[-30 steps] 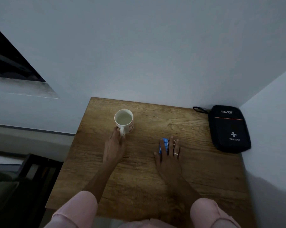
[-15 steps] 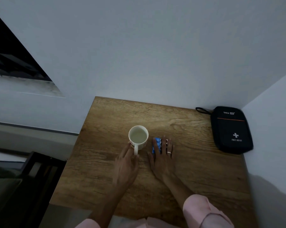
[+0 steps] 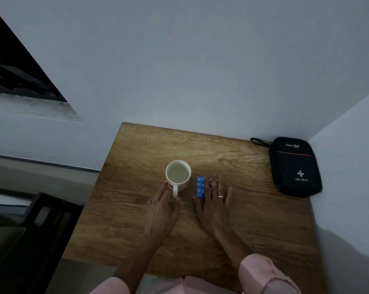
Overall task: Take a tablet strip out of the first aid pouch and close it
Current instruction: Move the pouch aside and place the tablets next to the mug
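Note:
The blue tablet strip (image 3: 200, 186) lies flat on the wooden table (image 3: 257, 230), just right of a white mug. My right hand (image 3: 213, 206) rests flat on the table with its fingers spread. Its index finger lies along the strip's right edge, and the strip is mostly uncovered. My left hand (image 3: 162, 211) grips the handle of the mug (image 3: 178, 174), which holds a pale liquid. The black first aid pouch (image 3: 294, 166), with a white cross, lies zipped shut in the table's back right corner, well away from both hands.
White walls close off the table at the back and on the right. The pouch's loop strap (image 3: 259, 142) lies on the table by the back wall. A dark frame (image 3: 41, 225) stands on the floor beyond the table's left edge.
My left hand has slid the mug right toward the table's middle. My right hand has dragged the strip left beside the mug, then shifted right, uncovering the strip.

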### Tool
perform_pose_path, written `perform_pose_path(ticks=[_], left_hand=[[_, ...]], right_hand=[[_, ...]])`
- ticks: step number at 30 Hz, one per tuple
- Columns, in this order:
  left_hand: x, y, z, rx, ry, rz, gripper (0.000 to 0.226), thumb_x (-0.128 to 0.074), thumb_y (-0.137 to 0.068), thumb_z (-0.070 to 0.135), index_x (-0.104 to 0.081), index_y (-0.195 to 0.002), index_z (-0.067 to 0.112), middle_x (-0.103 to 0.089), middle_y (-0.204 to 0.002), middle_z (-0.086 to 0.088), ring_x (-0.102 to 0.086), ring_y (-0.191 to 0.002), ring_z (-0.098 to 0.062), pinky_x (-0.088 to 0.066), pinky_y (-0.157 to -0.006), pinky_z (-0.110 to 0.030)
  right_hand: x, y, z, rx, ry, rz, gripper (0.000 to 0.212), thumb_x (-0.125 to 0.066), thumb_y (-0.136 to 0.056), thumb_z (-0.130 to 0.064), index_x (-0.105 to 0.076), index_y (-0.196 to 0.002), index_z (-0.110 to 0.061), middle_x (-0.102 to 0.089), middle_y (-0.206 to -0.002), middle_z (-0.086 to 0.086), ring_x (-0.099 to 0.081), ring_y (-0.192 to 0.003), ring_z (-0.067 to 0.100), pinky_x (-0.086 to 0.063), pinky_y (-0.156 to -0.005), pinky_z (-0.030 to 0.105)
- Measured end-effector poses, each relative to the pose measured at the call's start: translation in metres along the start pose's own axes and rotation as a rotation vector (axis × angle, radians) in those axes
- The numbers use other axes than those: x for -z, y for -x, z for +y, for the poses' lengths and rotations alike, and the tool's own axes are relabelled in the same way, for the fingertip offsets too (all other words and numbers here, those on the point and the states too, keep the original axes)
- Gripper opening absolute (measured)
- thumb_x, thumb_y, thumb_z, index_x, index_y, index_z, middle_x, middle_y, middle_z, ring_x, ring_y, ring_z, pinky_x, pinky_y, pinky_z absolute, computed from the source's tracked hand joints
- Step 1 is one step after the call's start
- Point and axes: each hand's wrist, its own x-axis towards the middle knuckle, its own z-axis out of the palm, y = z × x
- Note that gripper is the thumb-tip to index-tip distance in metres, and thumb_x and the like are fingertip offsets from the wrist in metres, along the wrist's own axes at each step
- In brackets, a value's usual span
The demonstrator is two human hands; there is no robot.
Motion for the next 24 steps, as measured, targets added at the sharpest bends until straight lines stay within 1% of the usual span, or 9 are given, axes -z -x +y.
perform_pose_path(ticks=[3,6,10,13,15,17,18,20,24], left_hand=[[0.0,0.0,-0.002,-0.008,0.001,-0.015,0.04,-0.06,-0.095,0.027,-0.051,-0.134,0.029,-0.052,-0.146,0.004,-0.058,-0.122,-0.015,-0.053,-0.094,-0.049],[-0.001,0.001,0.0,0.014,-0.005,-0.011,0.04,-0.061,-0.094,0.026,-0.053,-0.134,0.026,-0.05,-0.148,0.0,-0.057,-0.126,-0.019,-0.051,-0.097,-0.049],[0.0,0.0,0.0,0.018,-0.005,-0.014,0.042,-0.061,-0.094,0.026,-0.052,-0.135,0.026,-0.05,-0.148,0.002,-0.056,-0.126,-0.018,-0.051,-0.097,-0.049],[0.0,-0.001,-0.002,0.008,0.0,-0.018,0.041,-0.06,-0.094,0.026,-0.052,-0.135,0.027,-0.05,-0.148,0.003,-0.057,-0.125,-0.017,-0.052,-0.097,-0.047],[-0.001,-0.001,-0.003,0.006,0.004,-0.027,0.037,-0.059,-0.094,0.028,-0.054,-0.131,0.027,-0.051,-0.147,0.004,-0.059,-0.121,-0.016,-0.053,-0.095,-0.046],[-0.002,-0.002,-0.005,-0.002,0.007,-0.043,0.03,-0.056,-0.094,0.032,-0.055,-0.124,0.029,-0.052,-0.143,0.007,-0.062,-0.114,-0.015,-0.056,-0.088,-0.046],[-0.003,-0.002,-0.007,-0.004,0.009,-0.049,0.029,-0.055,-0.094,0.033,-0.055,-0.123,0.029,-0.053,-0.141,0.008,-0.063,-0.112,-0.014,-0.056,-0.086,-0.046],[-0.004,-0.002,-0.01,-0.009,0.0,-0.049,0.031,-0.054,-0.094,0.034,-0.054,-0.125,0.029,-0.053,-0.14,0.008,-0.062,-0.113,-0.014,-0.056,-0.085,-0.045],[-0.005,-0.003,-0.012,-0.023,0.004,-0.053,0.034,-0.049,-0.094,0.038,-0.054,-0.126,0.03,-0.054,-0.138,0.008,-0.06,-0.115,-0.015,-0.056,-0.085,-0.044]], right_hand=[[0.0,0.004,0.011,0.025,0.004,-0.02,0.082,-0.007,-0.097,-0.07,0.005,-0.16,-0.019,0.012,-0.168,0.003,0.016,-0.155,0.022,0.016,-0.12,0.057],[0.003,0.005,0.019,0.042,-0.001,-0.035,0.083,0.001,-0.094,-0.071,0.007,-0.16,-0.021,0.013,-0.168,0.002,0.017,-0.154,0.021,0.017,-0.12,0.056],[0.001,0.004,0.024,0.059,0.001,-0.041,0.078,-0.012,-0.099,-0.068,0.012,-0.158,-0.024,0.015,-0.168,0.001,0.018,-0.154,0.019,0.016,-0.121,0.055],[0.0,0.005,0.025,0.063,0.01,-0.038,0.078,-0.015,-0.1,-0.066,0.012,-0.158,-0.023,0.017,-0.167,0.001,0.018,-0.154,0.02,0.017,-0.12,0.054],[0.002,0.006,0.024,0.078,0.02,-0.034,0.078,-0.016,-0.099,-0.067,0.013,-0.159,-0.024,0.02,-0.167,0.002,0.02,-0.154,0.023,0.017,-0.12,0.056],[0.003,0.007,0.021,0.14,0.054,-0.038,0.076,-0.016,-0.1,-0.066,0.013,-0.159,-0.028,0.021,-0.166,0.003,0.021,-0.153,0.027,0.018,-0.118,0.059],[0.003,0.008,0.02,0.174,0.072,-0.037,0.074,-0.016,-0.1,-0.065,0.011,-0.159,-0.03,0.02,-0.166,0.003,0.02,-0.153,0.028,0.016,-0.118,0.06],[0.0,0.01,0.019,0.209,0.084,-0.032,0.072,-0.016,-0.101,-0.064,0.005,-0.16,-0.03,0.013,-0.168,0.004,0.013,-0.155,0.03,0.011,-0.119,0.061],[-0.006,0.01,0.017,0.19,0.083,-0.035,0.072,-0.021,-0.101,-0.062,0.003,-0.16,-0.028,0.001,-0.169,0.008,0.006,-0.155,0.03,0.005,-0.12,0.058]])
